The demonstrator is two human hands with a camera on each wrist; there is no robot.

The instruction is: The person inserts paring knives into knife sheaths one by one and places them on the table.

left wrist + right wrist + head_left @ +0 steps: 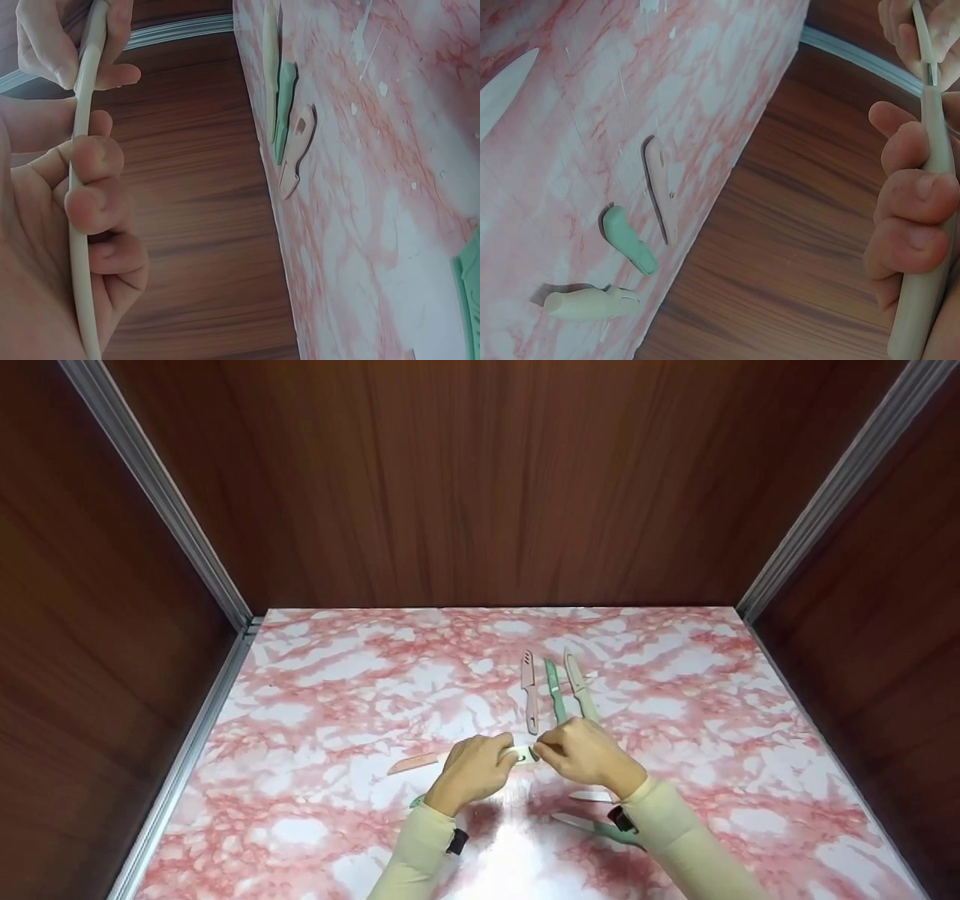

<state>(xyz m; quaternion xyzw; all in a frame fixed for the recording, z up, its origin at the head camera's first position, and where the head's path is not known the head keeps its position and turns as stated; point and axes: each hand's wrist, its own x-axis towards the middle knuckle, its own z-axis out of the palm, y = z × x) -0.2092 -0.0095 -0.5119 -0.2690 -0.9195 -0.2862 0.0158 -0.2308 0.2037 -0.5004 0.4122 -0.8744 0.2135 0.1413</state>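
Watching the fingers [97, 204] first, I see those of the left hand [474, 765] curled round a cream sheath [80, 259] and those of the right hand [589, 754] wrapped on a cream handle [916, 307]. The two pieces line up above the counter [720, 720], a sliver of blade [932, 73] showing between them. Just past the left hand I have a pink piece [412, 763], partly hidden. Beyond the hands, pink [529, 690], green [555, 690] and cream [579, 682] knives lie near each other; by the right sleeve [679, 829], a white blade [590, 796] and a green-handled knife [596, 826].
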